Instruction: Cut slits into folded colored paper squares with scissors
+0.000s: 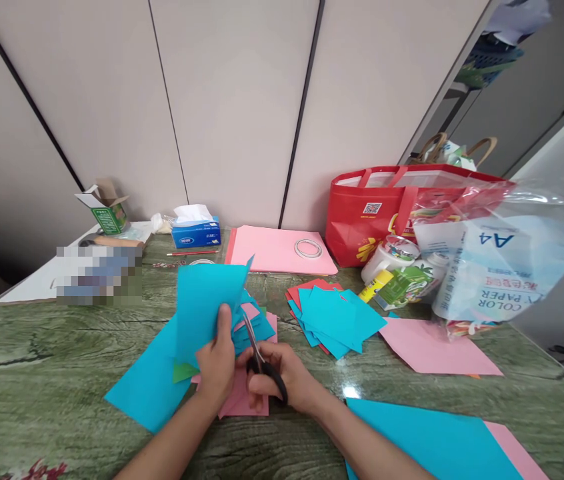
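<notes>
My left hand (218, 357) grips a sheet of blue paper (205, 310), thumb on its near face, holding it raised above the table. In my right hand (287, 380) is a pair of scissors (262, 363) with black handles, its blades pointing up and away beside the sheet's right edge. I cannot tell whether the blades touch the paper. Under and behind my hands lie blue paper pieces (262, 328), pink paper (249, 398) and a bit of green paper (183, 372). Another blue sheet (149, 383) lies flat to the left.
Cut blue pieces (339, 320) lie on red ones (296, 293) right of centre. Behind them stand a glue stick (376, 285), a red bag (362, 220) and a plastic paper bag (502, 267). Pink sheets (267, 250) and a tissue box (195, 233) sit at the back. A large blue sheet (427, 440) lies front right.
</notes>
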`<state>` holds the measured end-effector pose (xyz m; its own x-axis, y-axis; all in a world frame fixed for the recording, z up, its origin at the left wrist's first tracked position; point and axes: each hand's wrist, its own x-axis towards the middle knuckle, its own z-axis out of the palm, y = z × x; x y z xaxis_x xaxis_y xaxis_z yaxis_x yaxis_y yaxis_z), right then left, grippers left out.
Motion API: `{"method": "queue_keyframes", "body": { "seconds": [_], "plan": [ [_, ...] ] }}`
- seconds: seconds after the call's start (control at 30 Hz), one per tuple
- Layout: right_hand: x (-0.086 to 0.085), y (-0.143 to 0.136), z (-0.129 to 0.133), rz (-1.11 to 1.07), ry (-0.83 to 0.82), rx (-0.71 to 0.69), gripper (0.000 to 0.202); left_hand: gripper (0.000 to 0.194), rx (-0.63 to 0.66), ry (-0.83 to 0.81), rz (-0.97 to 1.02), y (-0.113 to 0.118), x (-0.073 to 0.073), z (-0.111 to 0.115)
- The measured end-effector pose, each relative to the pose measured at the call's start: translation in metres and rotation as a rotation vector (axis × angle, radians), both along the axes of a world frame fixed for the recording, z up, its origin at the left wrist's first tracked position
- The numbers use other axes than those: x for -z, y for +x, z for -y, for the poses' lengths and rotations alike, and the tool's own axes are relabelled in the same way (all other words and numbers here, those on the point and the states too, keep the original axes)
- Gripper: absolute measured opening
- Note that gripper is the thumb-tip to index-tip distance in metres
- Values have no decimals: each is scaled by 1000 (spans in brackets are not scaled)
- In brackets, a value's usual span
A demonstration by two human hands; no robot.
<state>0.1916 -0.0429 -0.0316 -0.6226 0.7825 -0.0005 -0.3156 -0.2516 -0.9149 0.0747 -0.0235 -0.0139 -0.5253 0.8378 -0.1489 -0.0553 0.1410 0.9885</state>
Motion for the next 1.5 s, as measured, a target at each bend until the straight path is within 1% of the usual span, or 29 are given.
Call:
{"method": "queue_keyframes", "body": {
  "seconds": [0.1,0.13,0.17,0.2,0.23,0.27,0.3,0.33,0.37,0.43,0.47,0.53,0.63,0.7,0.73,0.8,0.87,0.93,0.97,1.03,1.1,1.13,1.2,1.27,1.37,1.43,1.5],
  "plan": [
    [0,15,-3,-200,-57,-374,48,54,-87,63,-69,-4,1,-6],
    [1,22,-5,-281,-55,-459,50,55,-87,109,-60,-5,1,-7],
    [3,29,-7,-363,-32,-481,50,55,-79,158,-32,-6,1,-8],
    [5,36,-10,-442,10,-474,48,55,-63,200,5,-6,0,-8],
    [7,44,-13,-521,64,-442,46,54,-40,236,46,-7,-1,-8],
    [9,50,-16,-568,93,-370,43,53,-14,265,91,-8,-3,-8],
    [10,56,-19,-594,99,-285,42,52,13,283,145,-9,-5,-8],
    [10,61,-23,-617,86,-164,42,47,45,283,197,-10,-7,-8],
    [10,64,-26,-605,49,-37,41,40,78,258,242,-11,-10,-8],
    [10,65,-32,-557,-39,158,38,26,190,157,311,-13,-14,-10],
    [10,63,-34,-511,-91,228,37,27,273,96,323,-14,-16,-11],
    [11,57,-38,-423,-171,308,38,34,458,0,302,-15,-16,-14],
    [14,47,-41,-322,-223,387,44,37,689,-64,193,-16,-14,-16],
    [16,43,-42,-293,-217,415,38,36,774,-84,116,-16,-13,-17],
    [16,42,-42,-277,-221,431,34,36,786,-94,102,-16,-14,-18],
    [16,42,-41,-256,-238,459,29,38,746,-101,162,-17,-16,-19],
    [15,43,-41,-265,-266,501,29,45,695,-78,329,-17,-19,-20],
    [16,44,-43,-294,-302,564,26,51,695,-23,490,-16,-20,-20],
    [17,45,-44,-310,-321,595,23,50,720,14,507,-15,-20,-18],
    [19,46,-47,-334,-352,644,19,40,801,72,422,-10,-18,-13],
    [20,45,-48,-351,-370,673,18,27,884,107,244,-3,-15,-6],
    [20,44,-49,-358,-374,683,18,23,897,120,154,0,-13,-2],
    [20,41,-47,-362,-374,692,20,18,837,133,-34,5,-10,5],
    [19,35,-43,-355,-365,695,21,18,745,75,-110,8,-6,10],
    [17,24,-36,-337,-341,713,21,20,647,-43,-28,8,-1,12],
    [14,17,-30,-333,-319,729,22,24,550,-53,-12,6,1,11],
    [11,13,-26,-305,-261,750,24,27,445,-65,-28,4,-1,9]
  ]
}}
